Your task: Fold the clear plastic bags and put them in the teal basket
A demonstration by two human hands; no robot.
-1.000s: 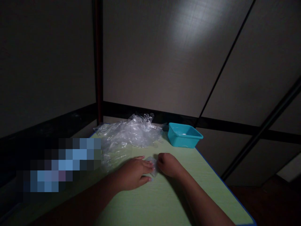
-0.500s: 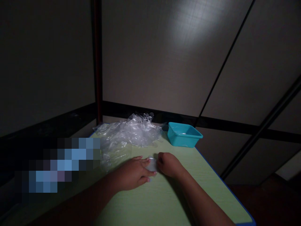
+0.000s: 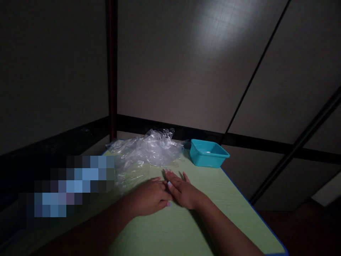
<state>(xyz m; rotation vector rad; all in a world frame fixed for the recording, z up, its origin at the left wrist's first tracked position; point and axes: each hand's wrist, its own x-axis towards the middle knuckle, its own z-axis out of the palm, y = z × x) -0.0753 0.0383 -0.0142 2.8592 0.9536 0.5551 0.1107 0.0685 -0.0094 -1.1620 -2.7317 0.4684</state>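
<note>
My left hand (image 3: 153, 197) lies on the pale green table (image 3: 149, 234), its fingers stretched out to the right. My right hand (image 3: 183, 192) rests flat with fingers extended, some of them over the left fingertips. The small folded piece of clear plastic seen between the hands earlier is hidden beneath them. Just beyond my left hand spreads a crumpled heap of thin clear plastic (image 3: 157, 151), with finger-like tips at its top that look like disposable gloves.
A turquoise plastic basin (image 3: 209, 154) stands at the far right edge of the table. Dark-framed panels (image 3: 173, 71) rise behind the table. A pixelated patch (image 3: 80, 181) covers something at the left.
My right hand has uncurled from a fist and moved left, laying its fingers flat over the plastic piece and the left fingertips. My left hand has barely moved.
</note>
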